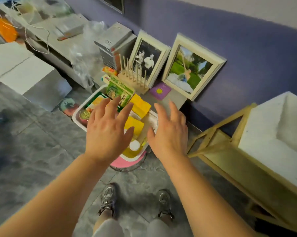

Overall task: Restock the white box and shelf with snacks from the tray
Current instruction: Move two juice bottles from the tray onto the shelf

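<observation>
Beneath the spread, empty left hand (108, 132) and right hand (170, 132), the snack-filled tray (79, 115) is found; one packet should be gripped firmly before the white box (264, 134), rightward, is approached.

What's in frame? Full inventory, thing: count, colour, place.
tray: 1, white, floor centre, on a pink stool
green carton: 1, green, far end of tray
yellow packets: 2, yellow, middle of tray
bottle: 1, yellow with white cap, near end of tray
picture frames: 2, white, leaning on the purple wall
peg rack: 1, wooden, before the frames
white box: 1, white, on wooden shelf, right
shoes: 2, grey, bottom centre
left hand: open, fingers spread over tray
right hand: open, at tray's right edge
</observation>
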The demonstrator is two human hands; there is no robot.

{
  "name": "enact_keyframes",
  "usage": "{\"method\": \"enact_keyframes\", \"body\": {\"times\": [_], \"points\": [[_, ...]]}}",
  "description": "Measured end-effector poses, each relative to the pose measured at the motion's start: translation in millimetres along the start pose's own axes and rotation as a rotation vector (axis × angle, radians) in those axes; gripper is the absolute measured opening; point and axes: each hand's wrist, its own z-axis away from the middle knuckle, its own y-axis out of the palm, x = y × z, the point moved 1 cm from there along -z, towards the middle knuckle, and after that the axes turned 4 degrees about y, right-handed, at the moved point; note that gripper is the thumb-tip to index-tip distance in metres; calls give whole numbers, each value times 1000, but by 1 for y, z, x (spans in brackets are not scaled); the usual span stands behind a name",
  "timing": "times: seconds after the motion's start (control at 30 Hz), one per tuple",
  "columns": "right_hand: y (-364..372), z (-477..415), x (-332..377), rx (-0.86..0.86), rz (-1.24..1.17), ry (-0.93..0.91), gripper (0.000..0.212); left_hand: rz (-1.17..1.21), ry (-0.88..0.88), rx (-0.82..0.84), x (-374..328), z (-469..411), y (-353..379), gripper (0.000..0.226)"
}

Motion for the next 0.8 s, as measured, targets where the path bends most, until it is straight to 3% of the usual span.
{"method": "enact_keyframes", "body": {"times": [0.2,0.47,0.63,0.8], "points": [[73,9,17,-89,-57,111,68,25,140,43,46,18,52,63],[176,25,5,-90,-123,154,83,72,200,139,74,33,125,74],[229,29,1,-26,-178,208,82,97,256,199,92,37,175,80],[263,23,-4,-162,-216,252,88,196,312,226,106,38,214,88]]}}
